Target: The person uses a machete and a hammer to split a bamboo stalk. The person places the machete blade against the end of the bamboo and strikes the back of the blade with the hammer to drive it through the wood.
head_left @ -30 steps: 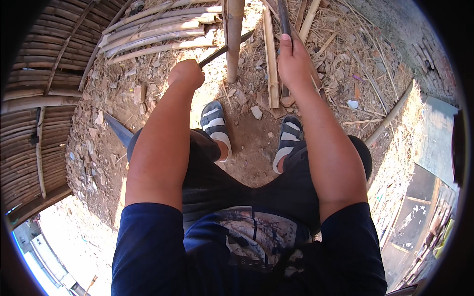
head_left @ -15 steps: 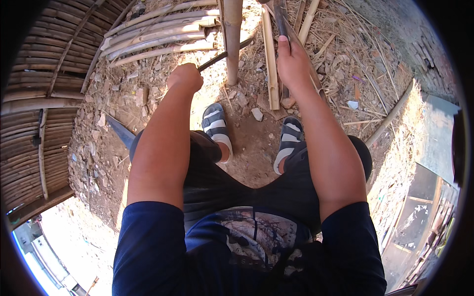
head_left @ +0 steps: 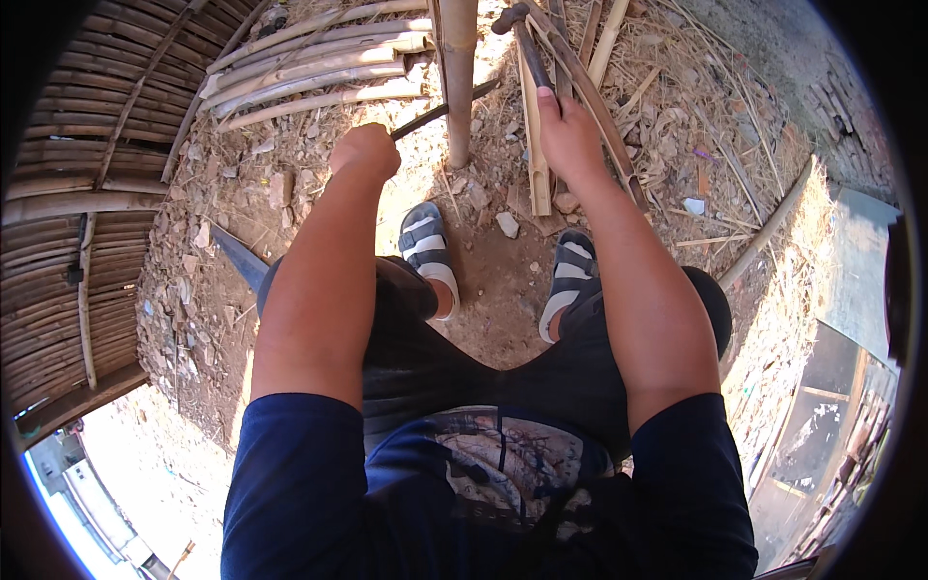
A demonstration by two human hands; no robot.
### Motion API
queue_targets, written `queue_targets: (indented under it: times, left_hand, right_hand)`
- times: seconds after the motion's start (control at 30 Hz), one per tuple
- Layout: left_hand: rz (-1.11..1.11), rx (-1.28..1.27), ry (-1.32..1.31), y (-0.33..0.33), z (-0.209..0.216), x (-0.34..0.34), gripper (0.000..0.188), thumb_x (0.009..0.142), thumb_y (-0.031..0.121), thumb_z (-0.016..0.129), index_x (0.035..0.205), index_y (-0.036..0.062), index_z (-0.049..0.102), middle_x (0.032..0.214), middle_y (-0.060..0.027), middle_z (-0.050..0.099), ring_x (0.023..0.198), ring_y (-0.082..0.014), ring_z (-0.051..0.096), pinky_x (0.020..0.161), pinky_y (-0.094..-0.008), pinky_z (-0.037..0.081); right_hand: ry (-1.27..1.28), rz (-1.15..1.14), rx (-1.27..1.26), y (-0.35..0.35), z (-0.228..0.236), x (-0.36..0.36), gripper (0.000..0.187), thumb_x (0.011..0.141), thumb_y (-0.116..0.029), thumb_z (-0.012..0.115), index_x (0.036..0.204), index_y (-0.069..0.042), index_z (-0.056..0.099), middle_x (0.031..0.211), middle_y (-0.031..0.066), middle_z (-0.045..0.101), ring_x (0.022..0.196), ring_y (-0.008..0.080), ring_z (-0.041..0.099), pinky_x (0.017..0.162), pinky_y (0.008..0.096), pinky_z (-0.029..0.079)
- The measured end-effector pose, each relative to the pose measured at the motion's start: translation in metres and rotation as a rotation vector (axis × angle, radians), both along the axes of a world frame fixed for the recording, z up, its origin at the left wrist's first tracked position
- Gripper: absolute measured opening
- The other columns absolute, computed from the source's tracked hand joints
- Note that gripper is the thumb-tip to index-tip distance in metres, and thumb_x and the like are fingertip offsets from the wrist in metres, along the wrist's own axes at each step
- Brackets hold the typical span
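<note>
My left hand (head_left: 365, 152) is closed around the handle of a long dark-bladed knife (head_left: 420, 121). Its blade crosses an upright bamboo pole (head_left: 459, 92), and the tip (head_left: 486, 88) sticks out on the right side. A narrow strip (head_left: 438, 48) stands slightly apart along the pole's left side, above the blade; whether the blade sits inside the split or behind the pole is hard to tell. In my right hand (head_left: 572, 140) is a hammer (head_left: 533, 58), gripped by its dark handle, its head (head_left: 509, 17) up and right of the pole, apart from it.
Several bamboo lengths (head_left: 319, 72) lie at the far left. Split bamboo pieces (head_left: 537, 174) rest beyond my right foot. A flat dark blade-like piece (head_left: 239, 257) lies by my left knee. Stones (head_left: 507, 224) and straw litter the dirt. A slatted bamboo wall (head_left: 72, 203) stands left.
My right hand has come slightly nearer to me, and the hammer's head now shows at the top. The left hand and knife have barely shifted.
</note>
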State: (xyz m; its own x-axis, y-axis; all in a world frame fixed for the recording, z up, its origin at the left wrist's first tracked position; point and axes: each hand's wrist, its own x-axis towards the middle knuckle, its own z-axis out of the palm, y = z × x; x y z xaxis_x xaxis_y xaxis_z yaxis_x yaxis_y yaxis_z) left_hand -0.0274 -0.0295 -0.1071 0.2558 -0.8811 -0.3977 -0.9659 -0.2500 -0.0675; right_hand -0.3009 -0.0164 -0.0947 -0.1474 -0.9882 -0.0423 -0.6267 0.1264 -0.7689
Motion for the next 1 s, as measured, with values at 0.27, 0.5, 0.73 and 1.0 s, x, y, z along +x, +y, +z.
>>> queue_targets:
  times: [0.27,0.5,0.73,1.0]
  left_hand:
    - [0.027,0.022,-0.001,-0.001,0.013,-0.007,0.039,0.092,0.036,0.069,0.119,0.0086,0.074,0.124,-0.0153,0.071,0.115,-0.0334,0.069,0.095,-0.0439,0.057]
    - [-0.002,0.003,0.012,-0.001,0.002,0.006,0.040,0.091,0.035,0.068,0.119,0.0071,0.073,0.123,-0.0174,0.071,0.116,-0.0340,0.068,0.095,-0.0444,0.057]
    - [-0.003,0.008,-0.003,-0.001,0.010,-0.003,0.036,0.092,0.029,0.065,0.119,0.0076,0.073,0.125,-0.0176,0.071,0.117,-0.0338,0.068,0.096,-0.0441,0.056]
    - [0.022,0.018,-0.031,-0.001,0.009,-0.002,0.036,0.092,0.028,0.066,0.122,0.0082,0.072,0.128,-0.0163,0.070,0.119,-0.0327,0.068,0.097,-0.0436,0.056]
  right_hand:
    - [0.103,0.045,0.213,0.022,-0.018,0.005,0.056,0.107,-0.051,0.040,0.109,0.000,0.064,0.100,0.0273,0.069,0.101,0.0448,0.067,0.088,0.0541,0.049]
    - [0.040,0.007,0.102,0.006,-0.012,0.004,0.056,0.107,-0.051,0.039,0.108,0.000,0.064,0.098,0.0258,0.069,0.098,0.0443,0.067,0.085,0.0531,0.050]
    - [-0.051,-0.079,-0.075,0.014,0.001,0.006,0.055,0.108,-0.050,0.039,0.108,0.000,0.062,0.089,0.0236,0.070,0.090,0.0447,0.068,0.079,0.0524,0.051]
    - [0.118,0.065,0.210,0.008,-0.019,0.003,0.058,0.107,-0.049,0.042,0.102,0.003,0.066,0.099,0.0271,0.070,0.098,0.0463,0.067,0.087,0.0532,0.051]
